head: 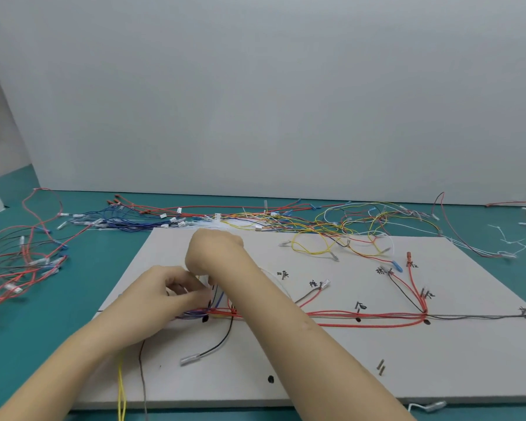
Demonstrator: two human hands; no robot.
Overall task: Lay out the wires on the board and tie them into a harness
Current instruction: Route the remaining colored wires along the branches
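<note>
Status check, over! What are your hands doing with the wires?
Left hand pinching wires at the board's left junction. Right hand curled above it, grip hidden. Red wire trunk laid along the board. Nothing blocking, over.

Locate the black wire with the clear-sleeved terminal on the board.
In the head view, the black wire curves down from the red bundle at the board's centre-left, its terminal lying between the two forearms.

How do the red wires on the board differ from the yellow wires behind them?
The red wires run straight in a gathered bundle along the board; the yellow wires lie in loose tangled loops. The red wires fan out to marked points; the yellow wires follow no marks. Both are thin and carry end terminals.
</note>
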